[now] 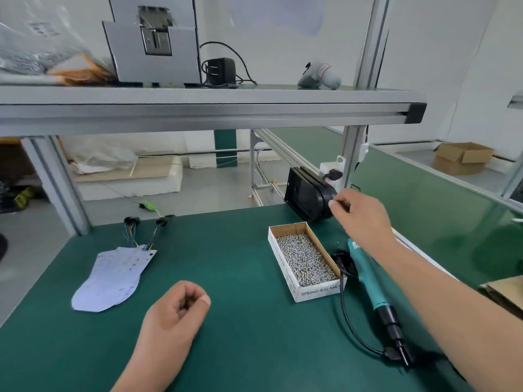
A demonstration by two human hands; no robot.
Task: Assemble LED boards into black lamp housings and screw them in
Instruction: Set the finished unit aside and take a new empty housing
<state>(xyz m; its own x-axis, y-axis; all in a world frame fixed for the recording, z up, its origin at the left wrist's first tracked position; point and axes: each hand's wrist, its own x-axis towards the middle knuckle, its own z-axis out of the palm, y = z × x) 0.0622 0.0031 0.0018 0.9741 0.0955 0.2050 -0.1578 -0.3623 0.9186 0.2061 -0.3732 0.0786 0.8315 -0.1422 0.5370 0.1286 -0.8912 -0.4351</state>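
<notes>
The right hand point(356, 213) pinches the black lamp housing point(307, 193) standing at the surface's point(240, 278) far edge — a fuller grip would lift it more safely — while the left hand point(175, 315) rests loosely fisted, seemingly empty.

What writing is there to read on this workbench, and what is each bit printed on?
"SPRING BALANC": near end of the cardboard box of screws; the rest is cut off at the corner.
Long side of that box: print too blurred to read.
White label on the green screwdriver: too small to read.
Label on the plastic bag on the shelf: blurred.
White boards: tiny dark marks, unreadable.
Black lamp housing: no writing visible.
</notes>
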